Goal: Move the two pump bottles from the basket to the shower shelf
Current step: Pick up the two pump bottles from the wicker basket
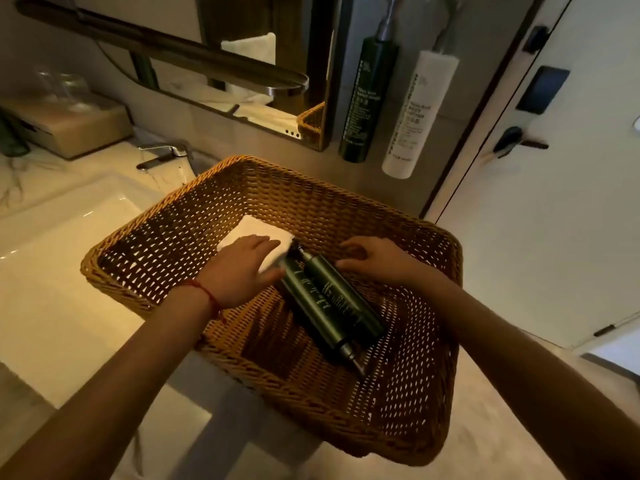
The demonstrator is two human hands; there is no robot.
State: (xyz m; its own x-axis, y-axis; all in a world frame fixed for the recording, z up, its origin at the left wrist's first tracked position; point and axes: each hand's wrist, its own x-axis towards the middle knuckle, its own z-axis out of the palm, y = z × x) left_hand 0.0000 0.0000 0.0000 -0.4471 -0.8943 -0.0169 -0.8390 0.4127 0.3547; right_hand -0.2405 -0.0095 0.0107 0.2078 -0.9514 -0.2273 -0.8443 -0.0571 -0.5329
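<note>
Two dark green pump bottles (329,303) lie side by side, touching, on floor of wicker basket (346,410). Left hand (242,268) spread flat over folded white cloth (242,230), fingertips at nearer bottle's side. Right hand (374,259) loosely curled, fingertips touching other bottle, nothing gripped. Basket overlaps sink (62,244) edge.

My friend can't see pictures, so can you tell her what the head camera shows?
Two dark green pump bottles lie side by side in a wicker basket, with the left hand and right hand reaching to them from either side. A white folded cloth lies in the basket too, and a sink is on the left.
</note>
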